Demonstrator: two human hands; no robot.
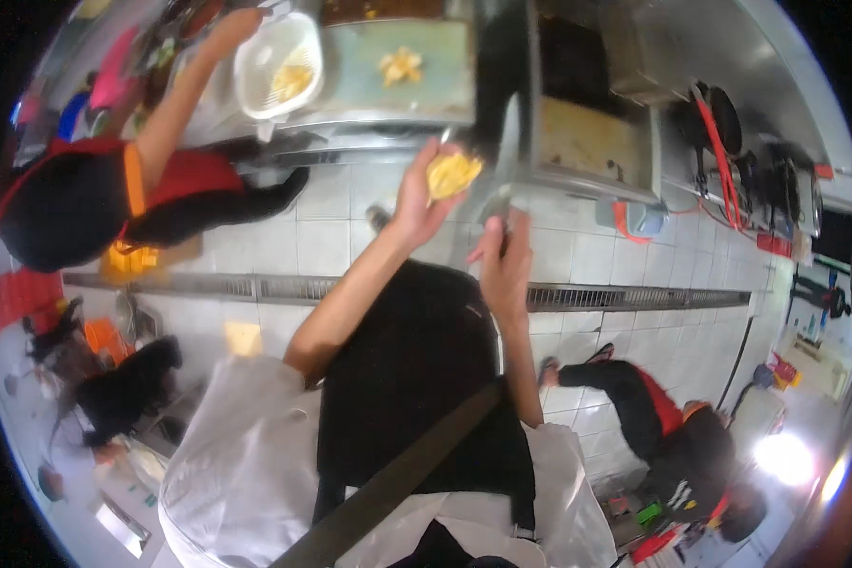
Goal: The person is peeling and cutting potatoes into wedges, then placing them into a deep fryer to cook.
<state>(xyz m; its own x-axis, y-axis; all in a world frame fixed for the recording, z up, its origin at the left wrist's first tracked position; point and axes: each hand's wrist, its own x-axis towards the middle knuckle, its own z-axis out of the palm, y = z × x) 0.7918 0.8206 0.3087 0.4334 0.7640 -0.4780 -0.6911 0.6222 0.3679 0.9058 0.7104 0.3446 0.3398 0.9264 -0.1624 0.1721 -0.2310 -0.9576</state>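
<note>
One yellow food piece (454,176) is in the left hand's (420,197) grip; the right hand's (507,256) closes round a knife (509,137). Cut-looking pieces (401,66) already lie on the green board (442,93); the held one remains off it.

A head-worn fisheye looks steeply downward.

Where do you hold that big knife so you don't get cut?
Best by the handle end of the knife, coming from the person's own side. The right hand already grips there, hiding most of the handle. The long, narrowing blade points away from the body, so holding the near end should keep fingers off its edge.
</note>
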